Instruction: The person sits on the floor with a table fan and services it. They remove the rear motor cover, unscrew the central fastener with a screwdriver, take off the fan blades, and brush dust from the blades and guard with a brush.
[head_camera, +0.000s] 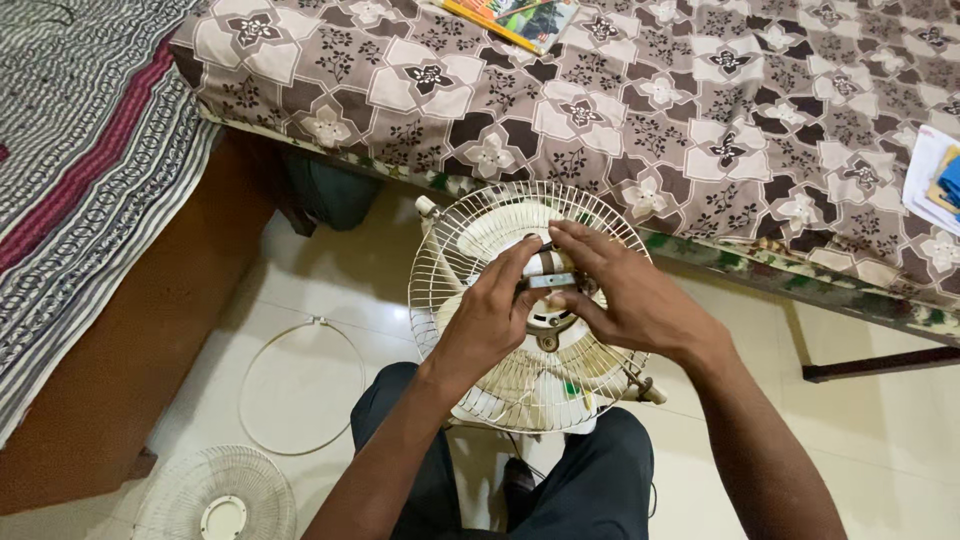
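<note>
Far left of frame: striped bedspread (70, 150) lying over a brown bed frame. Lower left: detached front fan guard (215, 497) lying flat on the tiled floor (850, 440), loose guard ring (302, 387) lying flat just above it, the two apart. Centre: fan (530, 310) sitting between the knees, rear wire cage (455, 250) facing up at the camera, motor axis pointing roughly toward the lens, pale blades inside the cage. Left hand (490, 315) curling fingers around the small metal hub piece (550, 282) at the centre, gripping it from the left. Right hand (630, 295) pinching the same piece from the right, fingers nearly closed on it. Top and right: floral patterned bedspread (700, 110) with a colourful book (515, 18) lying at the top edge, papers (935, 180) at the far right
</note>
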